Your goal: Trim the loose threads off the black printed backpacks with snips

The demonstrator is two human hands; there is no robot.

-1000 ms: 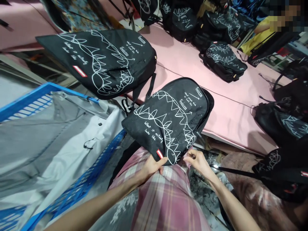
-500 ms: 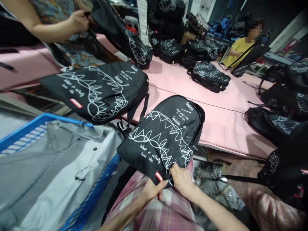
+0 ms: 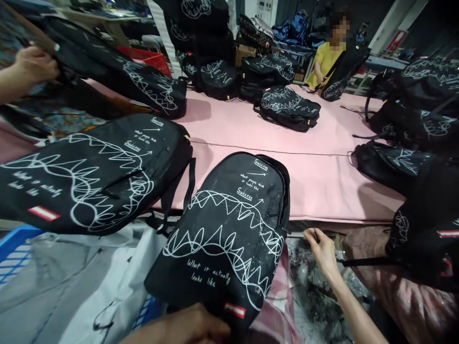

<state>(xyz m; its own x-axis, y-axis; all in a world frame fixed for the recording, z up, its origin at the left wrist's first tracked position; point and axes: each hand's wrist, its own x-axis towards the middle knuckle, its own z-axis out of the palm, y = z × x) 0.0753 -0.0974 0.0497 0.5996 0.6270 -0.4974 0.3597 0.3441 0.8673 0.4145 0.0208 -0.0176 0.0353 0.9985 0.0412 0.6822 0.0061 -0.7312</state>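
Note:
A black backpack [image 3: 215,224] with white scribbled lines and lettering lies tilted in front of me, its top on the pink table and its lower end over my lap. At its bottom edge, beside the small red label [image 3: 235,310], my left hand [image 3: 195,325] is closed on the fabric, its fingertips partly hidden. Off the backpack's right side, apart from it, my right hand [image 3: 322,248] is closed in a pinch. A small dark bit shows between its fingers, too small to name.
Another printed backpack [image 3: 107,172] lies to the left, above a blue crate [image 3: 17,239] with grey lining. A co-worker's hand [image 3: 36,64] holds a bag at far left. More backpacks [image 3: 287,105] sit along the pink table [image 3: 322,181]. A person in yellow [image 3: 324,59] stands behind.
My right hand has left the backpack's lower corner and moved up and right. My left hand stays at the bottom edge. The view has shifted, and the backpack appears larger and nearer.

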